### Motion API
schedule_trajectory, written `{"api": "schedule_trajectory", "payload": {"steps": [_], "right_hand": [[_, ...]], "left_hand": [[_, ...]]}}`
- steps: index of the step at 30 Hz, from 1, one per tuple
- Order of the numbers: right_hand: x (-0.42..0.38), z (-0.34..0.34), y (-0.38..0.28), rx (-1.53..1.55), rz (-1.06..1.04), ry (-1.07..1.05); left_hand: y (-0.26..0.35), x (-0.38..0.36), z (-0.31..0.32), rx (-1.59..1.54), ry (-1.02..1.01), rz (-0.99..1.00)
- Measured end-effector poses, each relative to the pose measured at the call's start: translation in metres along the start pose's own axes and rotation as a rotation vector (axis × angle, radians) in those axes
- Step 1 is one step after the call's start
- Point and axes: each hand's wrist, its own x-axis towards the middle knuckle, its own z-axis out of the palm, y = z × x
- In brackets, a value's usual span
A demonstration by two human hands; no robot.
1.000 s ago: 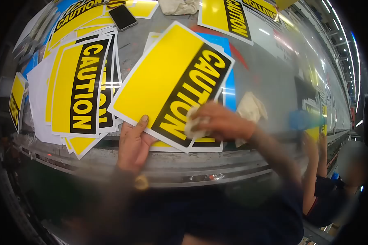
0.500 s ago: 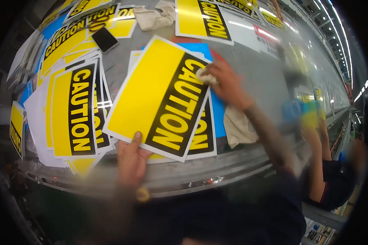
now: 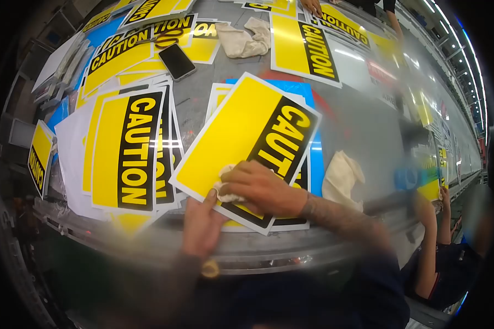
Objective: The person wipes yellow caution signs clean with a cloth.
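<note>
right hand [image 3: 260,187] curled over cloth [image 3: 223,192], left [image 3: 202,227] pinching sign [image 3: 236,126]

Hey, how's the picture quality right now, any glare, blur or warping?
Head view: fisheye curving bends the table edge; pale streaks of glare lie on the table's right part; the coworker is smeared; the lettering on the held sign reads sharply where uncovered.

Right hand [image 3: 258,187] with white cloth [image 3: 230,197]: shifted from the held sign's [image 3: 233,129] upper corner to its lower edge, now close against the left hand's [image 3: 202,225] thumb. Lettering: top characters uncovered, bottom ones now hidden behind hand and forearm [image 3: 340,220]. Co-worker's hand [image 3: 313,7]: newly in view, far signs [image 3: 343,23].
</note>
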Motion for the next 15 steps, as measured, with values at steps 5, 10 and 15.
{"api": "schedule_trajectory", "payload": {"steps": [5, 10, 15], "right_hand": [[0.013, -0.048, 0.137, -0.390, 0.320, 0.292], [0.028, -0.036, 0.148, -0.240, 0.408, 0.341], [0.058, 0.011, 0.095, -0.152, 0.099, 0.092]], "left_hand": [[0.000, -0.003, 0.003, 0.050, 0.043, 0.006], [-0.003, 0.002, -0.005, 0.067, 0.026, -0.002], [-0.003, 0.003, -0.004, 0.027, 0.027, 0.005]]}}
